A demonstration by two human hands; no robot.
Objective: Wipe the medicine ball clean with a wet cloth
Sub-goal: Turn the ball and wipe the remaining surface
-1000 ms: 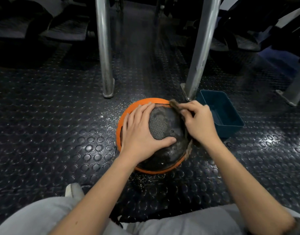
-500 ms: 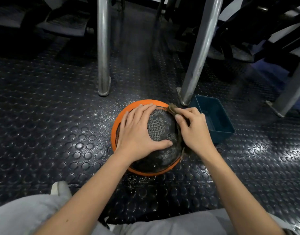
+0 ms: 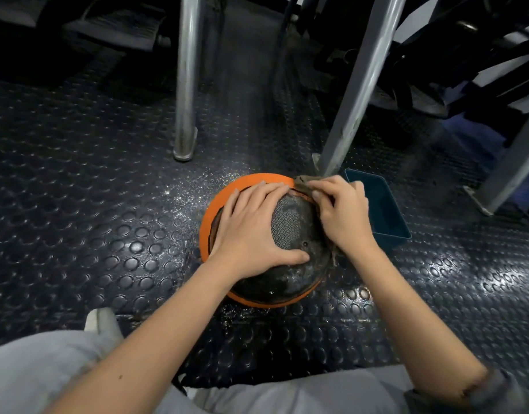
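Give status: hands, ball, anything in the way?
Left hand flat on medicine ball. Right hand pinches cloth against ball's far right edge. Blue tub and metal leg close beyond; neither blocks.

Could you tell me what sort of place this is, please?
Most likely a gym: a medicine ball sits on studded rubber flooring, and metal posts of what look like exercise-machine frames stand behind it.

A gym: studded rubber floor (image 3: 78,210), steel machine legs (image 3: 186,85).
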